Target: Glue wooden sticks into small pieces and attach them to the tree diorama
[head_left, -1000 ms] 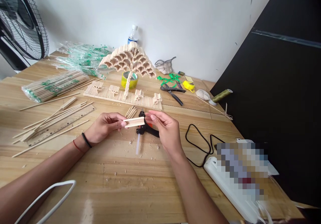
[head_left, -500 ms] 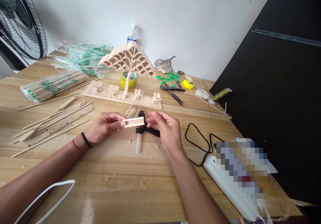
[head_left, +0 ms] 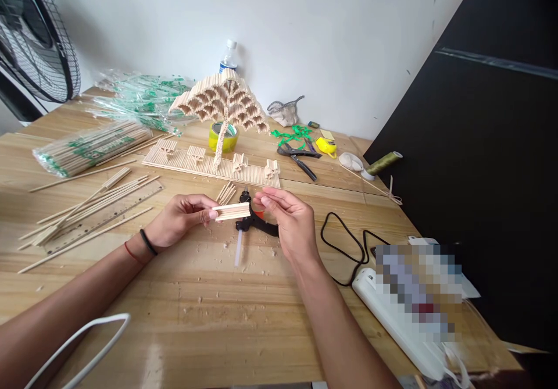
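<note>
My left hand pinches one end of a small panel of short wooden sticks laid side by side. Just to the right of that panel, my right hand has its fingers stretched out, with nothing visible in them. Beneath and behind both hands lies a black hot glue gun, partly covered by the right hand; a clear glue stick sticks out of it. Several short cut sticks lie behind the panel. Farther back stands a stick model with an umbrella-shaped roof on a long stick base.
Long sticks and a clear ruler lie at left, near a bagged stick bundle. Pliers, a yellow tape measure and yellow tape are behind. A power strip and black cord are right.
My right hand's fingers have straightened out from a closer pinch, and the orange trigger of the glue gun now shows. My left hand keeps the panel in nearly the same place.
</note>
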The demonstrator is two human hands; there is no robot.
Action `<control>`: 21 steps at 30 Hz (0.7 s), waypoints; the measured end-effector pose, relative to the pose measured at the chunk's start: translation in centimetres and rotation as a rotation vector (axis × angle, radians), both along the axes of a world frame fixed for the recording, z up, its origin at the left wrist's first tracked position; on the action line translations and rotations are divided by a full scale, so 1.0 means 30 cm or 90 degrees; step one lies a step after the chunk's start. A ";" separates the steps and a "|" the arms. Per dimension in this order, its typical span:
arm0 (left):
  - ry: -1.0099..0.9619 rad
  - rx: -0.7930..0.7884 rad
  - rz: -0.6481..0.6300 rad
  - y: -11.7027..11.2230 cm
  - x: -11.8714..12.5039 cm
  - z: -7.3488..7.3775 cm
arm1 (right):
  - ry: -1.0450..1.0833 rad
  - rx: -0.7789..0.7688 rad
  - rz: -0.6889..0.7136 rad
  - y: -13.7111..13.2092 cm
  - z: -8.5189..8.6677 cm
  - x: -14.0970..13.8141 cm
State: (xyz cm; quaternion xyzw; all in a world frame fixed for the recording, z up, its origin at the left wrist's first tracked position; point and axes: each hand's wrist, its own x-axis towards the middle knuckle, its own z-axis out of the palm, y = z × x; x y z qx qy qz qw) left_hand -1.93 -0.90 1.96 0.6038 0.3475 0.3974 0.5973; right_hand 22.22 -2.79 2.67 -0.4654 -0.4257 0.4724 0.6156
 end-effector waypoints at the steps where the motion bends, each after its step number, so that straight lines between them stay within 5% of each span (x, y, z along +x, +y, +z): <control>1: 0.001 0.000 0.000 0.000 0.000 0.001 | 0.000 -0.002 0.001 -0.001 0.000 -0.001; 13: 0.013 0.008 0.001 0.003 -0.005 0.006 | -0.045 -0.032 -0.014 -0.013 0.011 -0.015; 21: 0.022 0.015 0.008 0.002 -0.005 0.002 | -0.095 0.006 0.077 -0.025 0.020 -0.011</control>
